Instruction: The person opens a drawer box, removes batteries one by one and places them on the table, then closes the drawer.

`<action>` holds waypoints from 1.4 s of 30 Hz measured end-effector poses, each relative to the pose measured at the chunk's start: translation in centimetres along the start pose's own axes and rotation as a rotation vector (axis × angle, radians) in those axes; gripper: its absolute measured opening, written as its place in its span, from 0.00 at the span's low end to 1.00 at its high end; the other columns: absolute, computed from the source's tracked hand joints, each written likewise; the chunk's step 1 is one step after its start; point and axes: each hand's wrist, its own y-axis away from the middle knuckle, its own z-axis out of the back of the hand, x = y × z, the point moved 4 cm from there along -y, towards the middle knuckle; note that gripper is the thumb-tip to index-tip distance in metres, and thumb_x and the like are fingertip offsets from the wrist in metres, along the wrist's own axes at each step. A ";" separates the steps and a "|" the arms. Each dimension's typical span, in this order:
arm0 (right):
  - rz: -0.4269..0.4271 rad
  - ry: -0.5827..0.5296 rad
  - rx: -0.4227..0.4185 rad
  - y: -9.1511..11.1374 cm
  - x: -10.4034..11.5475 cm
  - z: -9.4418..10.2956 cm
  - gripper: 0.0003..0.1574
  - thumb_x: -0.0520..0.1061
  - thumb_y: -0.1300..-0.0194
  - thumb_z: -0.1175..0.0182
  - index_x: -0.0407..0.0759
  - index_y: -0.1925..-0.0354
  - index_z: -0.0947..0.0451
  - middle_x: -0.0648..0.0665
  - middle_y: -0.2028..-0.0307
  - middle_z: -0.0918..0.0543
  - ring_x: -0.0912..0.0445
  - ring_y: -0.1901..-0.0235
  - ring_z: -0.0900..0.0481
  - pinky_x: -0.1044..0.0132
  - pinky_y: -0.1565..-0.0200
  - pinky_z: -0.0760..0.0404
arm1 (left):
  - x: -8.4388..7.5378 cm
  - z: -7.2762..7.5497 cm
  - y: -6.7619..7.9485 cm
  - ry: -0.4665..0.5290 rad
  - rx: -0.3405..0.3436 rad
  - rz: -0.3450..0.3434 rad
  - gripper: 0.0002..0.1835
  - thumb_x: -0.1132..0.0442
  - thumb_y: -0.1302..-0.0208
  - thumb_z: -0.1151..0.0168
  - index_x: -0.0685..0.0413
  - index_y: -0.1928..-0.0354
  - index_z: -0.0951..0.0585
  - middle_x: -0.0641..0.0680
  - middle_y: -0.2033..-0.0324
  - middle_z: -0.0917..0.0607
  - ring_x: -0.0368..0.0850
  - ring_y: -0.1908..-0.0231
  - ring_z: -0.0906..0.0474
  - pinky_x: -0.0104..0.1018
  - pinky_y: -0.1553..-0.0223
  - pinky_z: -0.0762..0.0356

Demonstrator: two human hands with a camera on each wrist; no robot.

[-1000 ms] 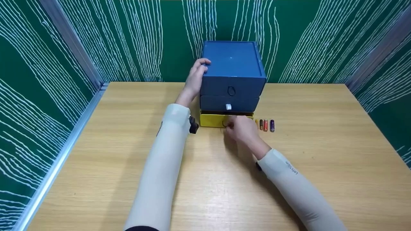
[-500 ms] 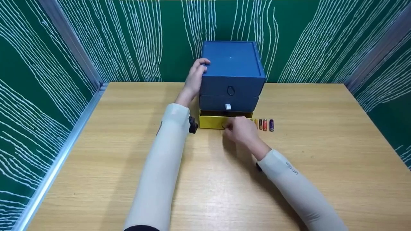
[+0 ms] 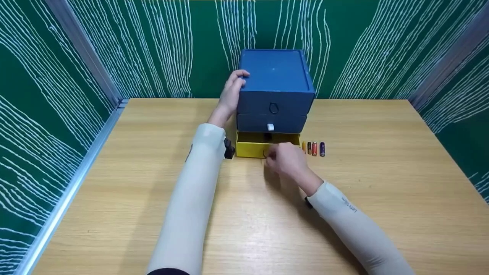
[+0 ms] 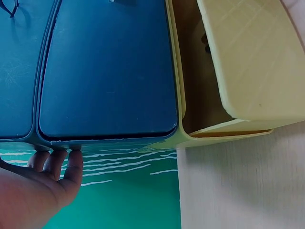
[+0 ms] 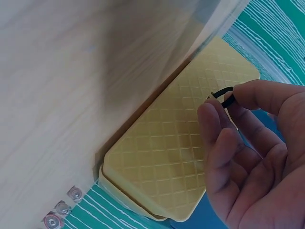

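A blue cabinet of stacked drawers stands at the back of the table, with a yellow drawer at its bottom pulled partly out. My right hand is at the yellow front; in the right wrist view its thumb and fingers pinch the drawer's black loop pull. My left hand rests against the cabinet's left side, fingers over the top edge. The left wrist view shows its fingertips touching the blue side wall. Inside the drawer, a small dark thing shows near the back.
Several batteries stand in a row right of the drawer, among them a red battery and a purple battery. The upper drawers carry a black loop and a white tab. Green walls enclose the wooden table.
The yellow drawer has slid further out toward me, with my right hand drawing back along with it. More of its inside shows. My left hand has stayed at the cabinet's side.
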 end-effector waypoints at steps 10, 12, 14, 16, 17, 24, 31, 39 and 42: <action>0.026 0.009 -0.007 0.6 0.3 -0.1 0.05 0.48 0.51 0.43 0.54 0.74 0.20 0.54 0.77 0.20 0.58 0.79 0.27 0.64 0.75 0.27 | 2.3 0.1 -1.8 0.015 0.004 0.000 0.14 0.60 0.37 0.65 0.40 0.53 0.32 0.43 0.41 0.39 0.43 0.42 0.46 0.47 0.41 0.51; 0.039 0.010 -0.016 0.7 0.3 -0.1 0.04 0.48 0.52 0.43 0.54 0.75 0.21 0.54 0.78 0.21 0.58 0.80 0.27 0.64 0.76 0.28 | 2.6 0.1 -2.0 0.010 0.001 -0.002 0.14 0.59 0.38 0.65 0.39 0.53 0.32 0.43 0.42 0.39 0.43 0.41 0.46 0.47 0.41 0.51; 0.045 0.014 -0.022 0.8 0.3 -0.1 0.03 0.48 0.53 0.43 0.54 0.76 0.21 0.54 0.79 0.21 0.58 0.80 0.28 0.65 0.78 0.30 | 2.7 0.1 -2.1 0.007 -0.001 -0.006 0.14 0.58 0.38 0.64 0.38 0.53 0.32 0.43 0.42 0.39 0.43 0.41 0.47 0.48 0.42 0.51; 0.057 0.019 -0.027 1.0 0.3 -0.1 0.03 0.48 0.53 0.43 0.55 0.76 0.21 0.54 0.80 0.21 0.58 0.81 0.28 0.66 0.79 0.30 | 2.7 0.1 -2.1 0.008 -0.001 -0.009 0.14 0.58 0.38 0.64 0.38 0.53 0.32 0.43 0.42 0.39 0.44 0.42 0.47 0.48 0.42 0.51; 0.067 0.024 -0.033 1.1 0.4 -0.1 0.04 0.48 0.53 0.43 0.54 0.76 0.21 0.54 0.79 0.21 0.58 0.81 0.28 0.66 0.79 0.30 | 2.3 0.1 -1.8 0.007 0.000 -0.009 0.14 0.58 0.38 0.64 0.39 0.53 0.32 0.43 0.41 0.39 0.44 0.41 0.47 0.48 0.42 0.51; 0.104 0.033 -0.061 1.8 0.7 0.0 0.05 0.46 0.55 0.43 0.54 0.75 0.20 0.53 0.78 0.19 0.58 0.80 0.26 0.66 0.78 0.29 | 2.7 0.1 -2.0 0.011 0.005 -0.027 0.15 0.59 0.39 0.64 0.39 0.53 0.31 0.43 0.41 0.40 0.43 0.41 0.47 0.47 0.42 0.50; 0.102 0.017 -0.052 2.2 0.8 -0.2 0.04 0.46 0.55 0.43 0.54 0.76 0.21 0.54 0.81 0.21 0.60 0.82 0.28 0.67 0.79 0.30 | 2.8 0.0 -2.0 0.001 -0.003 -0.010 0.14 0.58 0.38 0.64 0.37 0.53 0.32 0.42 0.40 0.41 0.44 0.41 0.48 0.50 0.41 0.51; 0.112 0.024 -0.050 2.7 0.9 -0.2 0.03 0.48 0.54 0.43 0.55 0.77 0.21 0.55 0.81 0.21 0.60 0.81 0.28 0.66 0.79 0.30 | 2.8 0.1 -2.1 0.013 -0.001 -0.007 0.14 0.58 0.38 0.65 0.38 0.54 0.32 0.43 0.40 0.41 0.44 0.40 0.48 0.49 0.41 0.52; 0.116 0.017 -0.047 2.9 0.9 -0.2 0.04 0.48 0.54 0.42 0.55 0.77 0.21 0.56 0.80 0.21 0.61 0.81 0.28 0.67 0.78 0.29 | 2.8 0.1 -2.1 0.008 0.000 -0.004 0.14 0.58 0.38 0.65 0.37 0.54 0.32 0.42 0.40 0.41 0.44 0.40 0.48 0.49 0.41 0.52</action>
